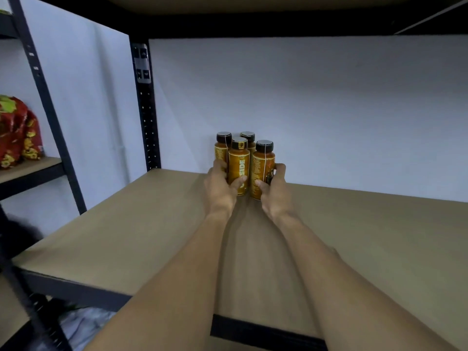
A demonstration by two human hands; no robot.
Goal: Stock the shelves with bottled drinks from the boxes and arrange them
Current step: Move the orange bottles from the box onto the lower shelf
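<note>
Bottles (244,163) first: four orange drinks with dark caps stand upright in a tight two-by-two cluster, deep on the shelf board (114,224) and close to the white back wall (342,110). Our left hand (219,183) curls around the cluster's left flank, thumb across the front of the near-left bottle. Our right hand (274,186) does the same on the right flank, so we squeeze the group together between both hands. Whether the bases rest on the board or hang just above it, we cannot tell. We judge them full, so fairly heavy for their size, stiff-walled, with smooth labels that could slip. A low hold on the bodies, pressing inward, suits moving them as one; the caps would offer poor purchase. To the left rises the dark perforated upright (146,110), and beyond it red printed packets (17,133) sit on a neighbouring shelf.
</note>
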